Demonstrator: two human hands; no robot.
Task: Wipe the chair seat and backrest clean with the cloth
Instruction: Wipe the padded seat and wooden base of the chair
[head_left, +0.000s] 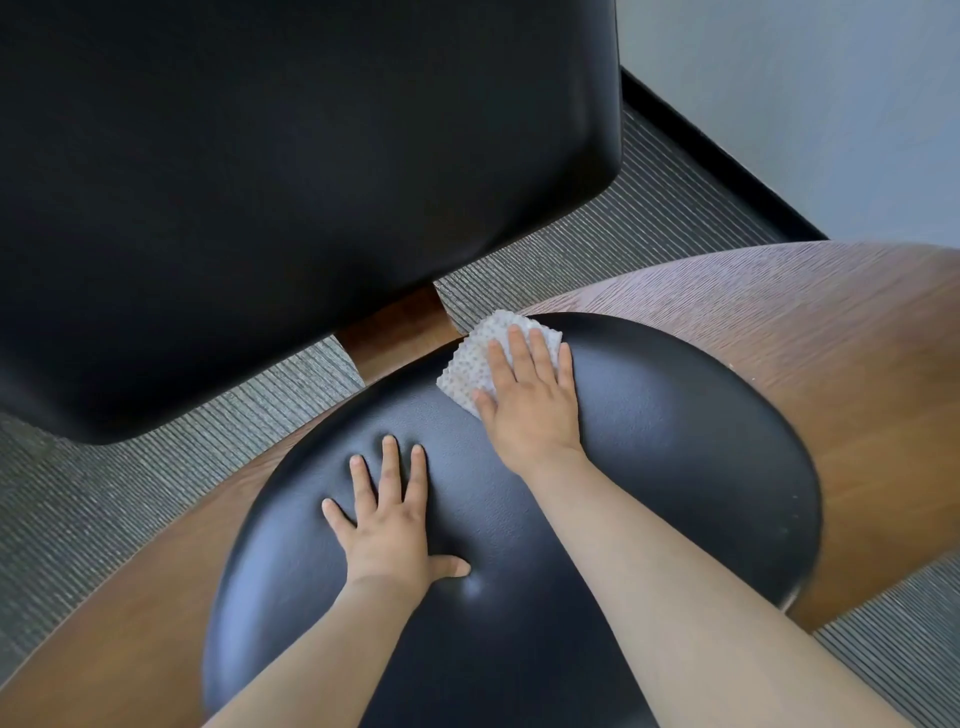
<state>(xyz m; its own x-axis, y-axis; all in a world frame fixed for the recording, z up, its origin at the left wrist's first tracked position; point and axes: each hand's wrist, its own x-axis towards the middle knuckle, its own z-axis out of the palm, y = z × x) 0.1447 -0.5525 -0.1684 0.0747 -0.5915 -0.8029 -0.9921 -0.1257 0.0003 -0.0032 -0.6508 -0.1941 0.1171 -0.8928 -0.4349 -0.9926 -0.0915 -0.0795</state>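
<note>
Head view, taken from the near edge outward: the left hand (387, 525) is laid flat on the black seat (675, 467), fingers straight and spread, with nothing held. Farther on and to its right, the right hand (530, 405) is pressed flat, fingers straight, onto the white dotted cloth (470, 364). The cloth is pinned rather than gripped, and it lies at the seat's far rim, just beside the wooden post (400, 332) that joins the seat to the backrest (260, 182). Beyond the post, the backrest is found ahead and to the left of both hands, its broad face spread across the upper left. The right hand, with the cloth, is judged the nearer to it, so a reach forward and leftward would be called for once the seat is done.
</note>
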